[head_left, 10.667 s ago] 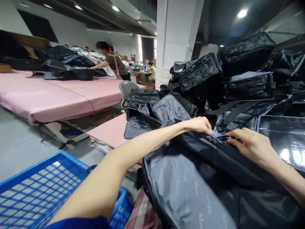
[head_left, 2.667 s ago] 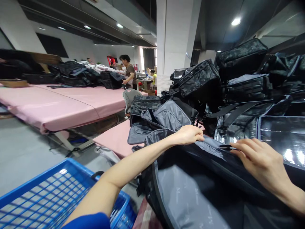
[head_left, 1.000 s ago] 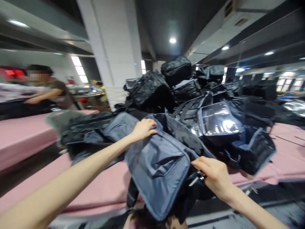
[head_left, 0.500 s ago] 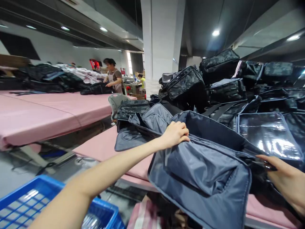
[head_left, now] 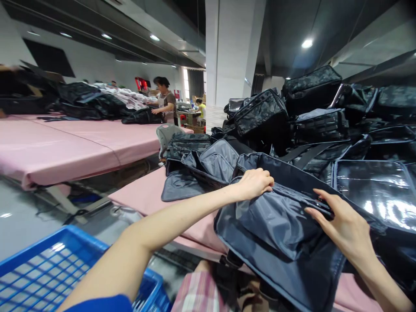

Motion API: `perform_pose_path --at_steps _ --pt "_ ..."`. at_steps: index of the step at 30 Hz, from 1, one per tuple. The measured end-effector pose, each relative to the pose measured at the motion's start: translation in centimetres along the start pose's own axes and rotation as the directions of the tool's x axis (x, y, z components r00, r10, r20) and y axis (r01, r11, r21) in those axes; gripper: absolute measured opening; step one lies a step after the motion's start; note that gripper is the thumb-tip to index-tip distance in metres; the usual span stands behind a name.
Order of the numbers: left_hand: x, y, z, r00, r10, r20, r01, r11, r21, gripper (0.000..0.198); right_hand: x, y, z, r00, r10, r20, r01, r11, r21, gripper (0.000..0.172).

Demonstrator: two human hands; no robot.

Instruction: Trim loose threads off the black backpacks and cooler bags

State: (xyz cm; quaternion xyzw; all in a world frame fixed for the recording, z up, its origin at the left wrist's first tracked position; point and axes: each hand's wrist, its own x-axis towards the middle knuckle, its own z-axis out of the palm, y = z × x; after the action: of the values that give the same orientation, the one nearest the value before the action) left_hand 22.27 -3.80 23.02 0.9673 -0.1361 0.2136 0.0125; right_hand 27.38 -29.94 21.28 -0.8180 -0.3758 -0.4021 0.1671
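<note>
An unzipped bag (head_left: 276,229) with a dark grey-blue lining lies in front of me, its flap hanging over the edge of the pink table. My left hand (head_left: 256,183) is closed on the bag's inner edge near its middle. At the bag's right part, my right hand (head_left: 341,216) has thumb and fingers apart around the dark edge, where thin shiny pieces show between them; whether it touches them is unclear. Behind to the left lies a second open bag (head_left: 221,158) with grey lining.
Camouflage bags (head_left: 260,115) are piled at the back right. A blue plastic basket (head_left: 65,242) stands at lower left. Across the aisle a person (head_left: 165,102) handles black items at a long pink table (head_left: 74,147). A white pillar (head_left: 232,52) rises behind.
My right hand has moved left and up from the bag's right end to its inner edge, with its fingers spread. My left hand keeps its hold. The view has shifted slightly left.
</note>
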Motion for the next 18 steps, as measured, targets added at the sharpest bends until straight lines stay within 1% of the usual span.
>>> perform_pose_path --at_steps 2,4,6,8,9,12,15,18 --pt "0.3 -0.2 -0.2 1.0 0.025 0.014 -0.025 1.0 -0.004 0.019 0.2 -0.2 0.6 1.0 0.007 -0.028 -0.007 1.0 -0.006 0.04" --pt "0.8 -0.3 -0.8 0.998 -0.001 0.068 0.007 0.996 -0.084 0.018 0.2 -0.5 1.1 0.999 -0.02 -0.05 0.02 1.0 0.009 0.032" --pt "1.4 -0.5 -1.5 0.981 -0.05 0.185 0.089 0.974 -0.207 0.016 0.2 -1.0 1.4 0.993 -0.074 -0.089 0.077 0.997 0.028 0.024" --pt "1.9 -0.6 -2.2 0.949 -0.078 0.304 0.174 0.937 -0.303 0.016 0.3 -1.8 1.7 0.982 -0.115 -0.151 0.12 0.993 0.02 0.018" --pt "2.0 -0.7 -2.5 0.936 -0.079 0.343 0.201 0.92 -0.336 0.016 0.4 -2.3 1.9 0.976 -0.129 -0.176 0.133 0.991 0.007 0.015" --pt "1.9 -0.8 -2.8 0.922 -0.083 0.378 0.245 0.881 -0.406 0.017 0.8 -3.7 2.4 0.968 -0.159 -0.197 0.159 0.987 -0.014 0.009" --pt "1.4 -0.9 -2.6 0.917 -0.097 0.387 0.289 0.83 -0.477 0.018 0.9 -4.7 2.8 0.97 -0.165 -0.179 0.167 0.986 -0.002 0.01" --pt "1.1 -0.9 -2.3 0.914 -0.104 0.392 0.321 0.776 -0.543 0.018 0.8 -5.1 2.9 0.969 -0.169 -0.181 0.169 0.986 -0.014 0.012"
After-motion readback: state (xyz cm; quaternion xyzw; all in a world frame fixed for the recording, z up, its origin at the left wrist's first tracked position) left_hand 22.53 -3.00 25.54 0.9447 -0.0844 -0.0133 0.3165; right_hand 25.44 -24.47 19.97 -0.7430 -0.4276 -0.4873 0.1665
